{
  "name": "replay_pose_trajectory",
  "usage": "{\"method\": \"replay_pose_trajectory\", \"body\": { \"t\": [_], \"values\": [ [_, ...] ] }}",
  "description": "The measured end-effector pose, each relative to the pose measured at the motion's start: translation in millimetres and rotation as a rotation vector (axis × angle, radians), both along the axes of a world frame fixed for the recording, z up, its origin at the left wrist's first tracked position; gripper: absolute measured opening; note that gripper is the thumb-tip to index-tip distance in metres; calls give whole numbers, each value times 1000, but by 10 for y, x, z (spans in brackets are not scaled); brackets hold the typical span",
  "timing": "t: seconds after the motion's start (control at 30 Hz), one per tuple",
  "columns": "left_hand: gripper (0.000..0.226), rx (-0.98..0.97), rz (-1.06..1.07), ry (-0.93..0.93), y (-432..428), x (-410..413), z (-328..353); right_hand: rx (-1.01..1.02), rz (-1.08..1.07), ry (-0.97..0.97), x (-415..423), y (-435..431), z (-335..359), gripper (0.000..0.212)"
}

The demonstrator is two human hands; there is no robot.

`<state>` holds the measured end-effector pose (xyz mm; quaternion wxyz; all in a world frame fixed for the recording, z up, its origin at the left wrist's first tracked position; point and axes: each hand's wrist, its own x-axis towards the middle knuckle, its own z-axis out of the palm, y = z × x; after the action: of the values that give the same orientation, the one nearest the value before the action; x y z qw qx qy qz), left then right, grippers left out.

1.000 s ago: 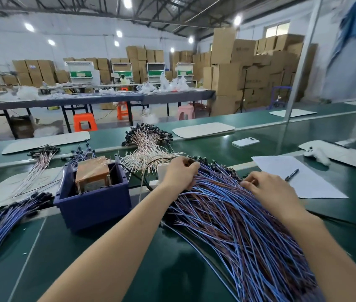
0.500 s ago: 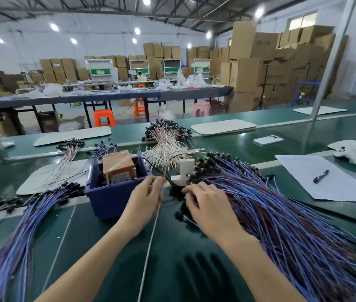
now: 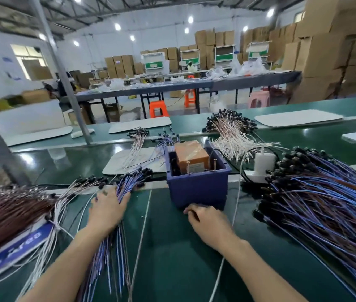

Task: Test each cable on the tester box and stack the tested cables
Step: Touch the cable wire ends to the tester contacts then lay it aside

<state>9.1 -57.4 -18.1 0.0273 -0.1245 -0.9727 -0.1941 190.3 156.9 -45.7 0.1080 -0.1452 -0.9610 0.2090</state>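
Cables in the untested blue heap lay to my right, black plug ends pointing toward the tester box, wires fanning toward me and rightward. My right hand was the nearer one, so I judged the next pick was its job. It sat just in front of the blue bin that held the box, fingers curled under. The fingertips were hidden, so I could not tell whether they pinched anything. My left hand lay flat, fingers straight, pressing the tested blue stack on my left, whose wires ran lengthwise beneath my forearm. A white cable passed beside my right wrist. The tester's contacts were hard to make out, and the heap's right side was cut off.
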Motion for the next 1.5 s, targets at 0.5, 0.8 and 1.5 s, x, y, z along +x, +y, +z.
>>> {"method": "replay_pose_trajectory", "body": {
  "t": [0.5, 0.8, 1.5],
  "values": [
    [29, -235, 47, 190, 85, -220, -238, -28, -70, 112, 0, 66, -133, 23],
    [42, 64, 44, 209, 43, -257, -203, -55, -62, 141, 18, 79, -109, 22],
    [29, 274, -629, 824, 882, 1464, 62, -1468, -189, 749, 260, 280, 135, 42]
  ]
}}
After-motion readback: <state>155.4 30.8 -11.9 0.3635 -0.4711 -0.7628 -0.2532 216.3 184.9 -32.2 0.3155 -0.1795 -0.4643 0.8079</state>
